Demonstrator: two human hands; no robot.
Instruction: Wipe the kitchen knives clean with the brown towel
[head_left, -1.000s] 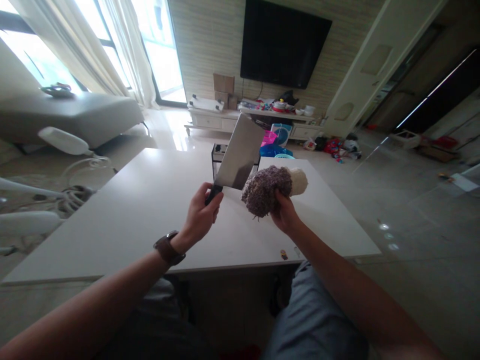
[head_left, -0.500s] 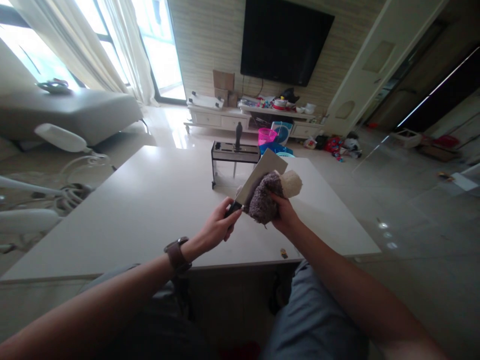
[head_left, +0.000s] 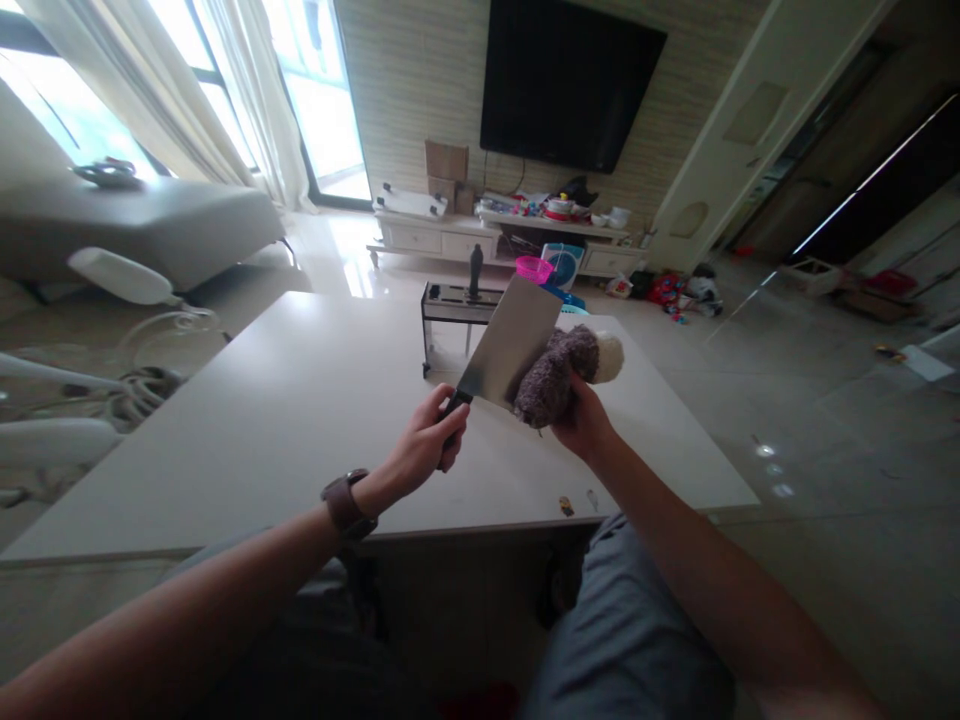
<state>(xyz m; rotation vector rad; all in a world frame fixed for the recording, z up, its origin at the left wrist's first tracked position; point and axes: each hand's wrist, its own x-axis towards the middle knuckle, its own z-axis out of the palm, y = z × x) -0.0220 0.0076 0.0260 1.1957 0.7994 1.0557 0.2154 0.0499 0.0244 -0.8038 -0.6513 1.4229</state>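
Apparently wiping a knife [head_left: 512,342] gripped in left hand [head_left: 426,438] with cloth [head_left: 550,382] bunched in right hand [head_left: 585,420]; likely calls for wary strokes next.

The cleaver [head_left: 511,342] is silver-grey with a black handle [head_left: 460,399], the cloth [head_left: 546,380] mauve-grey and cream, the table [head_left: 300,420] white, the stand [head_left: 448,296] near its far edge black-framed, the sticker [head_left: 565,506] by its near edge yellow and dark.

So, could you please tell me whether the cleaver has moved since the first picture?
Yes: the cleaver has moved rightward and slightly lower in view, judged against the black-topped rack.
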